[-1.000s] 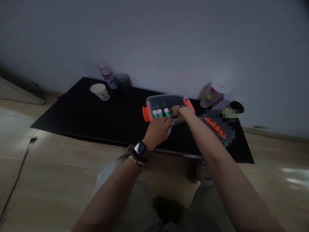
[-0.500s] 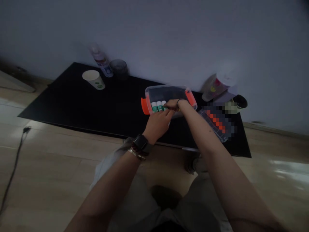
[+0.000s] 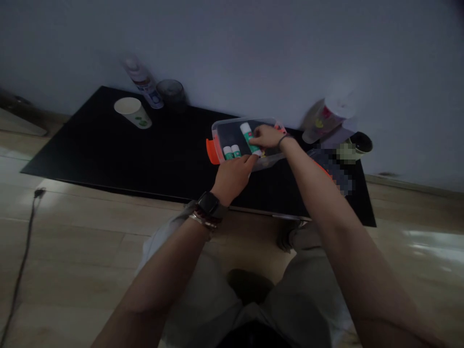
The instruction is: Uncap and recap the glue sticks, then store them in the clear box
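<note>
A green glue stick (image 3: 247, 132) with a white cap is in the fingers of my right hand (image 3: 268, 137), tilted above a clear plastic box (image 3: 232, 121). My left hand (image 3: 232, 179) is closed over the near rim of this box, its fingertips beside the glue stick's lower end. Two more glue sticks (image 3: 231, 151) stand side by side inside, at the box's left. An orange latch (image 3: 212, 152) sticks out on the left side. Small yellowish items in the box are partly hidden by my right hand.
On the black table (image 3: 174, 159), a paper cup (image 3: 133, 113), a spray bottle (image 3: 145, 87) and a dark glass (image 3: 172, 95) stand at the back left. At the right are a clear lid (image 3: 331, 169) with orange, a white-topped container (image 3: 331, 116) and another cup (image 3: 357, 146).
My right hand has lifted one glue stick out of the row of three, raising it above the box. My left hand has stayed at the near rim. The camera view has shifted slightly.
</note>
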`<state>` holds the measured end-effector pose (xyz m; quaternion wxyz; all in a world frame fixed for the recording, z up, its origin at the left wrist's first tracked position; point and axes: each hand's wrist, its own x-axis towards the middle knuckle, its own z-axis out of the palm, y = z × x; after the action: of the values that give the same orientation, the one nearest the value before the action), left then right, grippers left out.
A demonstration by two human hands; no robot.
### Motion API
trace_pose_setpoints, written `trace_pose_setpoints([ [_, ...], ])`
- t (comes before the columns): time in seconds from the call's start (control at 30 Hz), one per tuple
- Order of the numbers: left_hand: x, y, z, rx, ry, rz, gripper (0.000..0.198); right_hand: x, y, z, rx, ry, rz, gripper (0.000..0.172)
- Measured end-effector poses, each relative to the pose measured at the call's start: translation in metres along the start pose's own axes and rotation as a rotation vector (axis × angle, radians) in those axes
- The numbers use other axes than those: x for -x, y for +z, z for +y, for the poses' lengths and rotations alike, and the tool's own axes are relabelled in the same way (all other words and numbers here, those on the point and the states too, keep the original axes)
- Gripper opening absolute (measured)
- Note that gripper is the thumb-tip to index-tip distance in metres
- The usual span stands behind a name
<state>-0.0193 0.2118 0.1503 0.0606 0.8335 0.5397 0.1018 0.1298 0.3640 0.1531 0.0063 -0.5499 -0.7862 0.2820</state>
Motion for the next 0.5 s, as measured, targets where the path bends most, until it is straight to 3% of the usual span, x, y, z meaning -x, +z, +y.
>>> trace_pose_setpoints([
  [0.13, -0.004, -0.001, -0.008, 0.019, -0.050, 0.030, 0.043, 0.052, -0.024, 0.007, -0.460, -0.123, 0.366, 0.034],
  [0.23, -0.008, 0.000, -0.017, 0.025, -0.086, 0.076, 0.040, 0.107, -0.020, 0.016, -0.733, -0.099, 0.519, 0.034],
  [0.33, -0.011, 0.002, -0.020, 0.120, -0.063, 0.218, 0.035, 0.148, 0.001, 0.024, -0.884, -0.021, 0.546, 0.046],
  [0.4, -0.009, 0.003, -0.015, 0.253, 0.024, 0.308, 0.033, 0.160, 0.019, 0.026, -0.948, 0.004, 0.513, 0.056],
  [0.5, 0.002, 0.003, 0.002, 0.516, 0.133, 0.274, 0.038, 0.166, 0.042, 0.021, -0.999, -0.005, 0.391, 0.054],
])
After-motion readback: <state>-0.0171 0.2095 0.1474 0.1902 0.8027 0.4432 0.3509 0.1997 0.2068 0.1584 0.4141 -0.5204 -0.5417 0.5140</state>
